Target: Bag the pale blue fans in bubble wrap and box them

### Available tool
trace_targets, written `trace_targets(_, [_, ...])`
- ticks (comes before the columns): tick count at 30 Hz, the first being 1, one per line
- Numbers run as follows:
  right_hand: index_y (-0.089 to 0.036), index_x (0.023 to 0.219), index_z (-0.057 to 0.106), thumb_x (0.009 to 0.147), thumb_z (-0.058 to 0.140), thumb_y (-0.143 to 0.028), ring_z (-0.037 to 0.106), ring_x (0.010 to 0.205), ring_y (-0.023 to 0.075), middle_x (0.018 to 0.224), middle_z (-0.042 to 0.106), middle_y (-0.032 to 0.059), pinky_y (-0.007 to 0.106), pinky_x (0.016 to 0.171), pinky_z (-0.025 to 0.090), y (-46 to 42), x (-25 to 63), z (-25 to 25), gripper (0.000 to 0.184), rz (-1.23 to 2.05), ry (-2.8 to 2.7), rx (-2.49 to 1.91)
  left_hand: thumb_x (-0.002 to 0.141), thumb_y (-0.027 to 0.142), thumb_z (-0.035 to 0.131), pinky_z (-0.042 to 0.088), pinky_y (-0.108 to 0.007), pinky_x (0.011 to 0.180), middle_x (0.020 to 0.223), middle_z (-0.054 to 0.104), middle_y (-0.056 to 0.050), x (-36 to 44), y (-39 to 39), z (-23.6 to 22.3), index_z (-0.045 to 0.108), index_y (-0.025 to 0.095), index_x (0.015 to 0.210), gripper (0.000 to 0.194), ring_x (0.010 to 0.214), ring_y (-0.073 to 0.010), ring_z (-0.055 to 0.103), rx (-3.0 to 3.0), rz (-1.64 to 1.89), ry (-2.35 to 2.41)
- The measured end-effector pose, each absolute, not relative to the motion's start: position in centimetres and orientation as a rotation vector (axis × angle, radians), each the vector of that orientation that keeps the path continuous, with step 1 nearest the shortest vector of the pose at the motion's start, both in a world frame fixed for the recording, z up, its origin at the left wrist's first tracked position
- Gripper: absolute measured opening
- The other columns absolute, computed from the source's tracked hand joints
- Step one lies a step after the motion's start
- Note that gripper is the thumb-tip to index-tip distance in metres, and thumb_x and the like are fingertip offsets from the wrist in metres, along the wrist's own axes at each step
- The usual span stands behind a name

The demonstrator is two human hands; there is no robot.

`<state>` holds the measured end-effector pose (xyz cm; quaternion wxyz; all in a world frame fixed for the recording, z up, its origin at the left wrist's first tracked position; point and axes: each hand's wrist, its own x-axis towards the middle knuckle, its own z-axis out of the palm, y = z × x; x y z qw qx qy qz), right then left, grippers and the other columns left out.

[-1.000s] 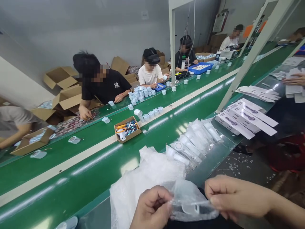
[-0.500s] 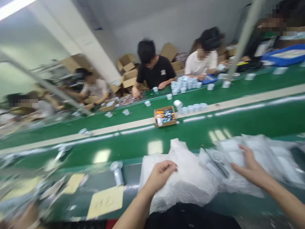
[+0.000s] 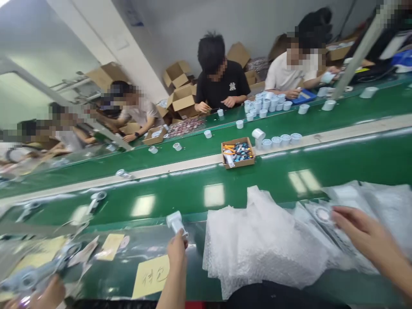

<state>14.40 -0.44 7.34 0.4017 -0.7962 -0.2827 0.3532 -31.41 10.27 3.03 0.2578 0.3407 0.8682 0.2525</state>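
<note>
Bare to where it leaves view, my left arm (image 3: 174, 283) rises nearly upright from the bottom edge, left of center, to my left hand (image 3: 177, 252), its fingers (image 3: 179, 241) curled in a grip. My right arm (image 3: 394, 264) slants in from the lower right; my right hand (image 3: 358, 227) points leftward, fingers gently bent. My hands are well apart. Dark clothing (image 3: 280, 296) shows between my arms.

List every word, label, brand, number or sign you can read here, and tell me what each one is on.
None can be read with certainty.
Yellow card on the near bench: large handwritten characters, too unclear to quote.
Black shirt of the co-worker across the belt: a white chest emblem, too blurred to spell out.
Blue patch high at the back: possibly a sign, too blurred to read.
</note>
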Motion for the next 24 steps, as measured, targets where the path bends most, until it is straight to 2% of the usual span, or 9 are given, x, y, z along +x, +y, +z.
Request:
trace_targets(2, [-0.020,0.091,0.064,0.066,0.073,-0.053,0.063,0.088,0.0299,0.091,0.067,0.0126,0.043,0.079,0.050,1.2,9.9,8.6,0.042,1.368,-0.459,-1.690,0.072,0.044,0.055,0.047,-0.028,0.053,0.060,0.058,-0.003,-26.5,9.2,4.4,0.054,0.017,0.068,0.027,0.053,-0.0160,0.058,0.779,0.892,1.995])
trace_targets(4, [-0.021,0.106,0.061,0.068,0.076,-0.050,0.062,0.099,0.0271,0.111,0.065,0.0114,0.042,0.084,0.051,3.0,6.3,9.2,0.050,1.671,-0.284,-1.300,0.063,0.049,0.067,0.042,-0.024,0.048,0.063,0.059,-0.001,-20.5,7.6,6.1,0.057,0.015,0.073,0.036,0.050,-0.0116,0.053,0.654,0.970,1.507])
trace_targets(6, [-0.022,0.112,0.059,0.072,0.075,-0.047,0.063,0.099,0.0235,0.118,0.063,0.0093,0.039,0.083,0.053,4.3,4.6,9.3,0.050,1.678,-0.175,-1.074,0.066,0.053,0.067,0.041,-0.023,0.048,0.064,0.060,-0.002,-14.8,6.8,7.3,0.060,0.014,0.077,0.041,0.050,-0.0115,0.054,0.739,0.737,1.215])
trace_targets(10, [-0.017,0.098,0.062,0.076,0.072,-0.039,0.065,0.077,0.0176,0.095,0.068,0.0063,0.028,0.066,0.056,4.3,7.1,9.6,0.033,1.379,0.030,-1.119,0.084,0.066,0.036,0.047,-0.028,0.058,0.072,0.067,-0.013,-7.4,12.3,7.6,0.065,0.010,0.080,0.064,0.065,-0.0197,0.064,1.449,0.166,1.222])
trace_targets(11, [-0.017,0.097,0.061,0.075,0.073,-0.038,0.064,0.074,0.0173,0.091,0.068,0.0054,0.027,0.062,0.056,3.7,8.4,9.7,0.032,1.347,0.069,-1.138,0.084,0.065,0.036,0.048,-0.029,0.066,0.081,0.068,-0.014,-6.4,14.9,7.3,0.066,0.012,0.080,0.062,0.077,-0.0213,0.065,1.712,0.049,1.368])
trace_targets(14, [-0.019,0.102,0.060,0.073,0.076,-0.035,0.065,0.069,0.0178,0.084,0.069,0.0040,0.027,0.057,0.057,1.6,11.4,9.9,0.037,1.375,0.165,-1.157,0.069,0.056,0.066,0.046,-0.037,0.082,0.092,0.068,-0.018,-3.8,21.9,5.8,0.067,0.013,0.071,0.043,0.104,-0.0328,0.058,1.905,-0.150,1.473])
trace_targets(18, [-0.018,0.096,0.062,0.072,0.077,-0.032,0.066,0.067,0.0180,0.078,0.069,0.0051,0.025,0.054,0.057,-0.8,12.5,9.2,0.032,1.474,0.258,-1.119,0.047,0.021,0.083,0.045,-0.044,0.084,0.083,0.068,-0.016,-1.9,24.6,4.8,0.064,0.014,0.056,0.023,0.104,-0.0381,0.056,1.991,-0.371,1.410])
trace_targets(22, [-0.014,0.082,0.065,0.066,0.081,-0.037,0.065,0.058,0.0149,0.070,0.068,0.0052,0.020,0.045,0.053,-1.8,12.2,8.7,0.033,1.629,0.303,-1.023,0.072,0.022,0.068,0.041,-0.044,0.095,0.109,0.066,-0.007,-2.8,22.1,7.8,0.069,0.021,0.071,0.002,0.115,-0.0281,0.049,2.263,-0.174,1.170])
trace_targets(24, [-0.013,0.078,0.065,0.062,0.082,-0.045,0.062,0.050,0.0139,0.065,0.067,0.0051,0.019,0.039,0.050,-1.7,11.8,9.1,0.039,1.727,0.226,-0.904,0.081,0.022,0.061,0.042,-0.043,0.097,0.122,0.059,-0.006,-4.0,19.7,10.2,0.068,0.022,0.077,0.009,0.117,-0.0253,0.047,2.539,0.166,0.897])
